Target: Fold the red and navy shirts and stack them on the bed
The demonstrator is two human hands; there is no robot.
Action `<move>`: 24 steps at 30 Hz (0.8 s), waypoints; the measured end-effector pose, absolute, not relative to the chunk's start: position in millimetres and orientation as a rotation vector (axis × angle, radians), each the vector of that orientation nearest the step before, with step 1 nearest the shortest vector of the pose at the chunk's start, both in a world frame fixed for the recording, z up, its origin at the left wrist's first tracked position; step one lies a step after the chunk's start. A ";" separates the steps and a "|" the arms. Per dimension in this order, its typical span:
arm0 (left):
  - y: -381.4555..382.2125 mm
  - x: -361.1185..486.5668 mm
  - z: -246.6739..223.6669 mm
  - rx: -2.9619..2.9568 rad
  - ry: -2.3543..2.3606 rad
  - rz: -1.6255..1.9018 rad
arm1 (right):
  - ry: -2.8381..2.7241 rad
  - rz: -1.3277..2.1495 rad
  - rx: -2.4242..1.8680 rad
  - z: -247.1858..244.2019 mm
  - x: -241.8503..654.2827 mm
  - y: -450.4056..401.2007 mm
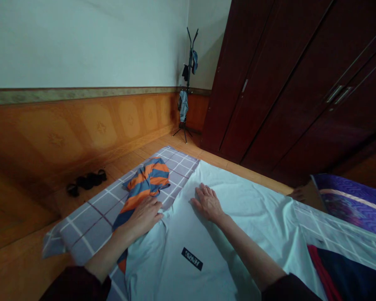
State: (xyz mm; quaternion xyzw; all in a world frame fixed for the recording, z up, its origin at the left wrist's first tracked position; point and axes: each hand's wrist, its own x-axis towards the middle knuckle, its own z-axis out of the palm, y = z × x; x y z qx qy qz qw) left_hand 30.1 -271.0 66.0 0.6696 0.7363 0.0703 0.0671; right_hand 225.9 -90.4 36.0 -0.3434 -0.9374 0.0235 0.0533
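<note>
A pale mint T-shirt (188,234) with a small black printed label lies spread over a grey checked cloth (95,213). My right hand (209,204) rests flat on the upper part of the shirt, fingers apart. At the shirt's left edge is my left hand (145,216), laid palm down with its fingers stretched out, where the shirt meets an orange and blue-grey striped garment (148,177). That striped garment is crumpled and partly hidden under my left forearm and the shirt. Neither hand grips anything.
Dark clothing with a red edge (347,271) lies at the lower right. Beyond it is a purple patterned item (354,196). Black footwear (89,180) sits on the floor at left. A coat rack (188,83) stands in the corner beside a dark red wardrobe (278,83).
</note>
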 end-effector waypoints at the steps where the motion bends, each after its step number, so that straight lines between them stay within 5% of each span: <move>1: -272.5 26.7 63.8 1.990 2.240 0.263 | -2.834 0.073 -1.069 36.2 217.9 -84.4; 9: -273.5 5.7 50.5 1.789 2.163 0.697 | -2.755 0.053 -1.218 30.6 164.6 -41.0; 24: -282.8 0.4 67.0 1.671 2.073 0.567 | -2.686 0.030 -1.344 13.8 122.4 15.0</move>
